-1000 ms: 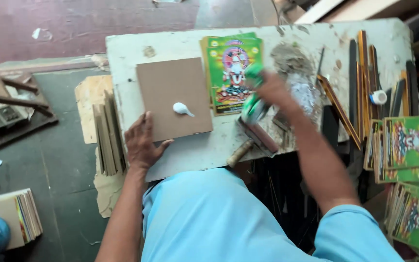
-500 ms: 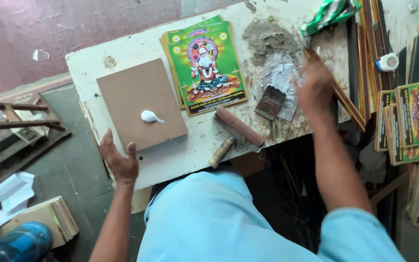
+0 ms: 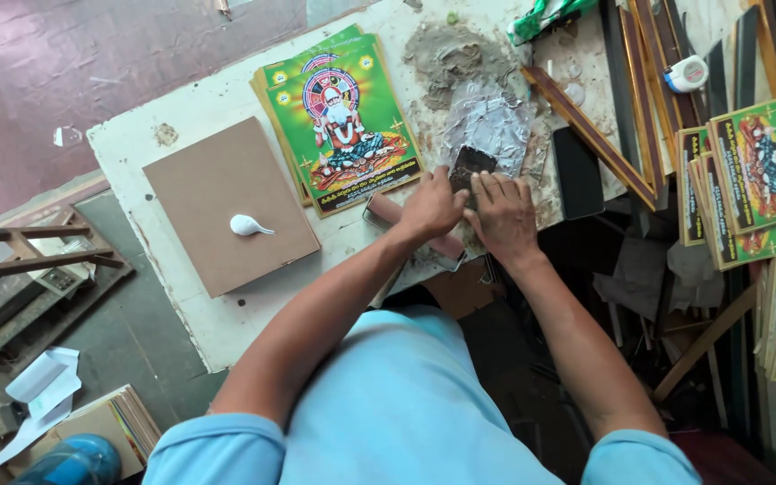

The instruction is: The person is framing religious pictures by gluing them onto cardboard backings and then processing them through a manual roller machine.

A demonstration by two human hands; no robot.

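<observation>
**At the near edge of the surface: both hands meeting over the glue scraper**

Near the middle of the white surface, the person is bringing both hands together on a small dark scraper that is lying at the near rim of a grey glue patch. The left hand is curling its fingers about the scraper's left side, while the right hand is laying its fingers almost flat against its near end; how firmly either is gripping cannot be told. A reddish roller is lying just under the left hand.

Well to the left, a brown backing board is waiting with a white blob of glue on its middle, unspread. Between board and hands, a stack of green devotional prints is resting face up.

Judging from this, the step in hand is readying the spreading tool. The next move is calling for a secure one-handed hold on the scraper and a carry leftward to the blob.
</observation>
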